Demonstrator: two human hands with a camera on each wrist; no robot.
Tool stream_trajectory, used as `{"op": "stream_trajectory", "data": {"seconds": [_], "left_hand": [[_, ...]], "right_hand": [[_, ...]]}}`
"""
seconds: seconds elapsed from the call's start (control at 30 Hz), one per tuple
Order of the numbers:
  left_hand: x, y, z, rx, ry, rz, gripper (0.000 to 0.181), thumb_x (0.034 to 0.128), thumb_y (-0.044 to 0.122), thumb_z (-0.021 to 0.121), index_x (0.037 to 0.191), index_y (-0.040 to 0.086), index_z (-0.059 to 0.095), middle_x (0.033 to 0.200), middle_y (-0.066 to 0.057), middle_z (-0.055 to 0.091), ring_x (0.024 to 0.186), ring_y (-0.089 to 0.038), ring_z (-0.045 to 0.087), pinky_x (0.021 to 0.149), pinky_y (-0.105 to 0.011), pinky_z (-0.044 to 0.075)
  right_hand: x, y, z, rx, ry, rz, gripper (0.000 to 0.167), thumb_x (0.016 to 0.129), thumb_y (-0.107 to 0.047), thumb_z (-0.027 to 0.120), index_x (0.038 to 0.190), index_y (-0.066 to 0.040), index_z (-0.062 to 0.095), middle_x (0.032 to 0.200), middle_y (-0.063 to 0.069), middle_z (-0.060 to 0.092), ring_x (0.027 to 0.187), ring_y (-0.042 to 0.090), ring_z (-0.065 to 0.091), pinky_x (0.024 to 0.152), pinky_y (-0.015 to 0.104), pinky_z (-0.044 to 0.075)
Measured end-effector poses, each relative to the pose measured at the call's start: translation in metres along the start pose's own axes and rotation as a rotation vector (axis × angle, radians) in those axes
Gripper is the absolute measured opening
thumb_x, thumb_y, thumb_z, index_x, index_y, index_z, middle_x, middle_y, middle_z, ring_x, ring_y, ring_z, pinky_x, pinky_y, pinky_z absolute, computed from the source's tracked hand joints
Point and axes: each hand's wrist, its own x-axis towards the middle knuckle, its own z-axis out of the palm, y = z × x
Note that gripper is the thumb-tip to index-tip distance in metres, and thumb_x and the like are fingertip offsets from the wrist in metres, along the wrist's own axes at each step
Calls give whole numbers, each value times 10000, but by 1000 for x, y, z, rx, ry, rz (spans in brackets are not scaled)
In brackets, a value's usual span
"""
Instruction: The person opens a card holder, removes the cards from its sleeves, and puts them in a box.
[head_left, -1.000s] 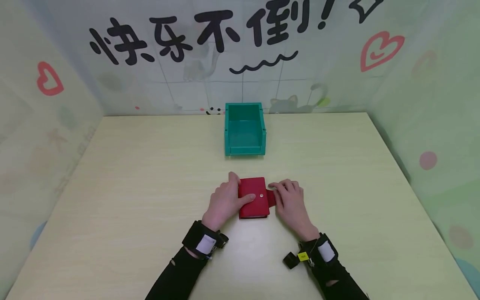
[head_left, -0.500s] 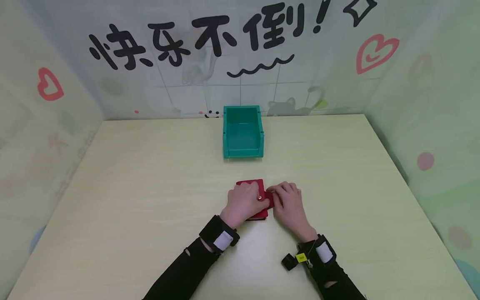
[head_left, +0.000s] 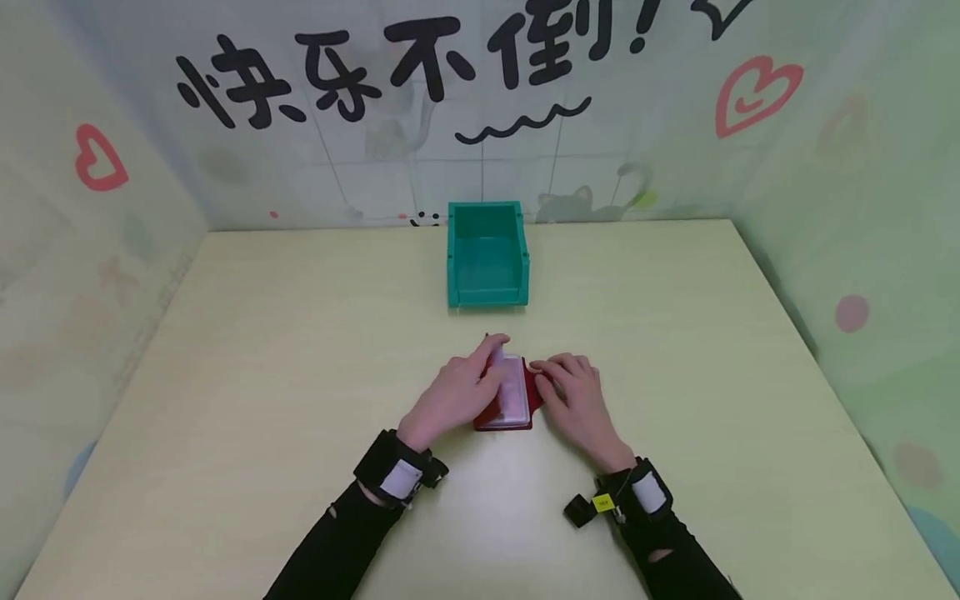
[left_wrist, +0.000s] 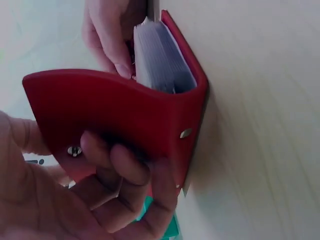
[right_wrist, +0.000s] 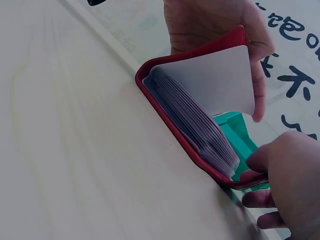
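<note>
A red card holder (head_left: 480,422) lies on the table with its front cover lifted to the left, showing a stack of clear plastic sleeves (right_wrist: 195,122). My left hand (head_left: 452,392) holds the raised cover (left_wrist: 100,105) by its free edge, its fingers against the red outside near a metal snap (left_wrist: 74,151). On the opposite side, my right hand (head_left: 581,408) pinches the closing strap (head_left: 533,389) between thumb and fingers. A pale sheet (right_wrist: 212,80) lines the inside of the cover. Part of the sleeves is hidden by my left hand in the head view.
Behind the card holder, a teal open-front bin (head_left: 488,297) stands near the back edge of the pale wooden table (head_left: 300,350). Printed cloth walls (head_left: 300,183) enclose the back and both sides.
My left hand moved right across the closed cover, then back left, and the cover is now swung up with the sleeves exposed. My right hand has stayed at the strap.
</note>
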Motion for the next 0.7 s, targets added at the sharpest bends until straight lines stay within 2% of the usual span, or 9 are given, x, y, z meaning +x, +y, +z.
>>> {"op": "stream_trajectory", "data": {"seconds": [0.13, 0.2, 0.27, 0.33, 0.43, 0.53, 0.6, 0.67, 0.7], "left_hand": [[-3, -4, -1, -24, 66, -32, 444, 1016, 375, 480, 1400, 167, 397, 874, -126, 626, 674, -222, 575, 543, -281, 436], [-5, -8, -3, -36, 93, -66, 497, 988, 420, 549, 1363, 151, 365, 815, -111, 605, 642, -216, 562, 537, -273, 420], [-7, -12, -8, -40, 111, -78, 556, 964, 389, 607, 1378, 144, 328, 771, -87, 572, 613, -203, 538, 533, -269, 403], [-9, -17, -13, -49, 102, -66, 620, 958, 297, 617, 1455, 171, 270, 703, -66, 520, 568, -188, 500, 519, -263, 387], [-12, -24, -21, -54, 77, 3, 693, 959, 126, 552, 1548, 226, 201, 662, -41, 430, 516, -165, 432, 499, -255, 359], [-14, -33, -25, -51, 52, 76, 626, 981, 61, 500, 1540, 227, 272, 789, -89, 518, 569, -171, 458, 530, -260, 377], [-14, -40, -25, -56, 45, 102, 529, 995, 49, 480, 1495, 174, 360, 996, -150, 605, 694, -199, 531, 606, -271, 427], [-15, -45, -24, -66, 43, 112, 453, 1005, 47, 467, 1451, 111, 428, 1237, -198, 606, 859, -242, 580, 702, -296, 469], [-15, -47, -23, -73, 40, 106, 433, 1010, 51, 459, 1441, 86, 441, 1302, -210, 593, 918, -257, 585, 741, -305, 478]], "right_hand": [[-2, -2, 0, 12, -67, -14, 328, 978, -216, 633, 1278, -90, 674, 1159, 112, 649, 1136, 288, 490, 967, 482, 354], [-3, -3, 0, 16, -82, -10, 360, 973, -247, 640, 1300, -98, 661, 1179, 116, 642, 1155, 293, 485, 976, 486, 353], [-3, -5, 1, 11, -83, -8, 374, 961, -260, 652, 1300, -103, 659, 1191, 119, 634, 1166, 294, 480, 982, 491, 352], [-3, -7, 2, 12, -85, -6, 384, 948, -255, 667, 1302, -107, 659, 1209, 123, 620, 1172, 297, 472, 984, 497, 345], [-2, -10, 2, 8, -103, -4, 397, 949, -232, 665, 1326, -109, 643, 1264, 137, 583, 1203, 311, 455, 993, 510, 330], [3, -13, 1, -7, -135, 22, 417, 971, -235, 635, 1369, -110, 614, 1335, 151, 543, 1250, 333, 436, 999, 528, 322], [9, -15, 0, -25, -163, 38, 421, 982, -262, 620, 1374, -110, 611, 1368, 153, 530, 1271, 342, 428, 998, 539, 327], [16, -17, -2, -37, -199, 48, 420, 983, -297, 617, 1358, -110, 623, 1380, 152, 522, 1280, 349, 422, 996, 546, 333], [20, -17, -2, -41, -217, 48, 418, 979, -311, 623, 1345, -108, 634, 1374, 149, 524, 1275, 349, 423, 992, 545, 336]]}}
